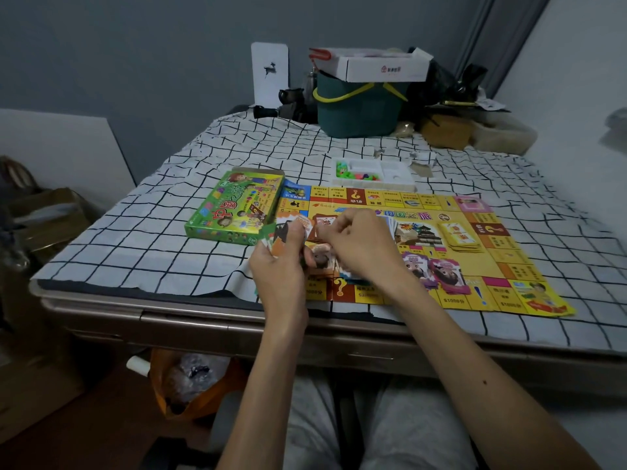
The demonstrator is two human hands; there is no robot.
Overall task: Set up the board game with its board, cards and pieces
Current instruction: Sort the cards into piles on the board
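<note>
left hand (281,266) gripping orange cards (296,222) (fanned), right hand (358,244) pinching one, yellow board (505,262)

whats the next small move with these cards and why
Probably set the card the right hand pinches down on the board, in its own pile: the left hand holds a mixed stack, and the yellow pile and purple cards already lie there.

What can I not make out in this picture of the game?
Head view, all:
Cards in the left hand: fingers cover most of them; faces and count unclear.
Right hand: its back hides the fingertips, so whether it pinches a card is unclear.
Board: both hands cover its near-left part; print is too blurred to read.
Pieces in the tray: too small to count.
</note>
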